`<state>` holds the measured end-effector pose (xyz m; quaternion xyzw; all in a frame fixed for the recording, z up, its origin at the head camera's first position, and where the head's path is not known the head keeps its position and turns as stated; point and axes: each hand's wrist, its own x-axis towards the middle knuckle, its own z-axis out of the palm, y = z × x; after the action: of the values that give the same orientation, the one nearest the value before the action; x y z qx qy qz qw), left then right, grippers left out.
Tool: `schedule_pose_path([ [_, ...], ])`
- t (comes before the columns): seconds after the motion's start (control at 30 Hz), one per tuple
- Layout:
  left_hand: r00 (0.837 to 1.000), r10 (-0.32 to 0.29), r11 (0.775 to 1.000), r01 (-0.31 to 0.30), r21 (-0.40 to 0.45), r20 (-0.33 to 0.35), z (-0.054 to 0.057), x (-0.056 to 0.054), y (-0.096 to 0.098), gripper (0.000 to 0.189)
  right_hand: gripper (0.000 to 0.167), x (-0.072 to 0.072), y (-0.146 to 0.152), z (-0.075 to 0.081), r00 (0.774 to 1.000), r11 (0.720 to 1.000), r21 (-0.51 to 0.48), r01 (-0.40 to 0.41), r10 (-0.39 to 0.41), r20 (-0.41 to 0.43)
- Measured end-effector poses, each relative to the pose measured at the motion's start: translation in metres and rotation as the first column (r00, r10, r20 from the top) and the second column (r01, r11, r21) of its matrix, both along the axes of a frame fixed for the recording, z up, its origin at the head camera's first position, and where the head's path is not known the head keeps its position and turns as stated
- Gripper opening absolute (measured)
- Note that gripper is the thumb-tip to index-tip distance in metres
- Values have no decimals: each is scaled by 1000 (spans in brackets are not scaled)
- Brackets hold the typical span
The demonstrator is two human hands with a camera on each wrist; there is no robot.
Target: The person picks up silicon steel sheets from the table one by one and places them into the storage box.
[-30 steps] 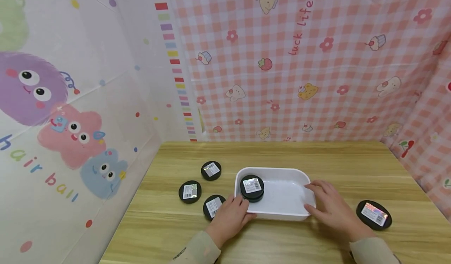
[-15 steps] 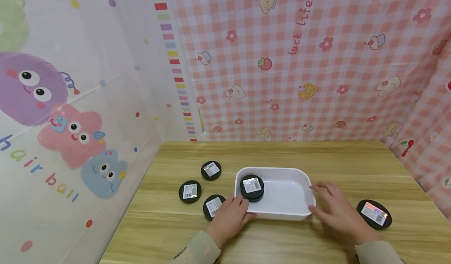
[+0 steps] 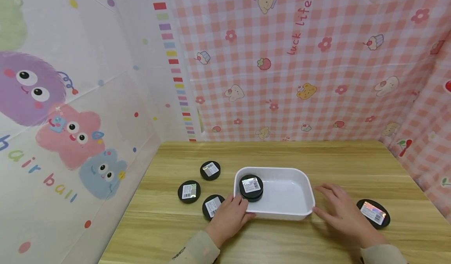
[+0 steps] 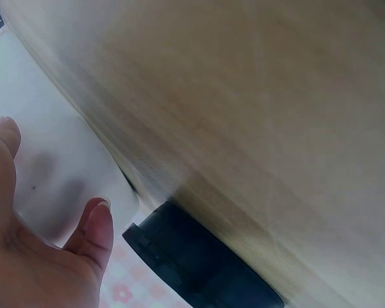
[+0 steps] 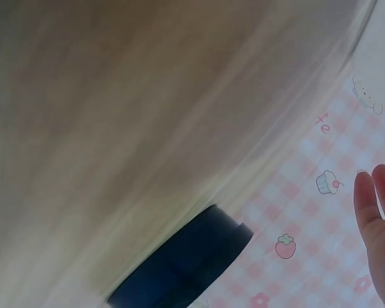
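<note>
A white rectangular tray (image 3: 289,199) with rounded corners sits on the table. In its left end lies a stack of round black jars (image 3: 251,186), the upper one with a white label. My left hand (image 3: 229,219) holds the tray's front left corner, thumb along the front wall; in the left wrist view its thumb and a finger touch the white wall (image 4: 64,154). To the right of the tray, my right hand (image 3: 347,213) has its fingers extended close to the right wall, holding nothing. The right wrist view shows two of its fingers (image 5: 366,196) raised.
Left of the tray lie several black jars (image 3: 189,191), one partly covered by my left hand. Another black jar (image 3: 374,213) with a shiny label is just beyond my right wrist. Behind the wooden table (image 3: 282,154) hangs a pink checked cloth (image 3: 282,80).
My right hand has drawn back from the tray's right rim, moving slightly right. The left hand, the tray and the jars stay in place.
</note>
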<state>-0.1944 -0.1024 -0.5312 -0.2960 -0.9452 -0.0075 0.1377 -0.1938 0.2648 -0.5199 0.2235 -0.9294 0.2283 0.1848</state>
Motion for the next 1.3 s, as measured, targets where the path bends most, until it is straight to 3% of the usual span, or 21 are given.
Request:
schedule_pose_path([
  [1.03, 1000, 1, 1000, -1, 2, 7, -2, -1, 0, 40, 65, 10, 27, -5, 993, 1000, 5, 15, -14, -115],
  [1.3, 1000, -1, 1000, 1, -7, 2, -2, -1, 0, 40, 65, 15, 38, -3, 994, 999, 20, 51, -49, -96],
])
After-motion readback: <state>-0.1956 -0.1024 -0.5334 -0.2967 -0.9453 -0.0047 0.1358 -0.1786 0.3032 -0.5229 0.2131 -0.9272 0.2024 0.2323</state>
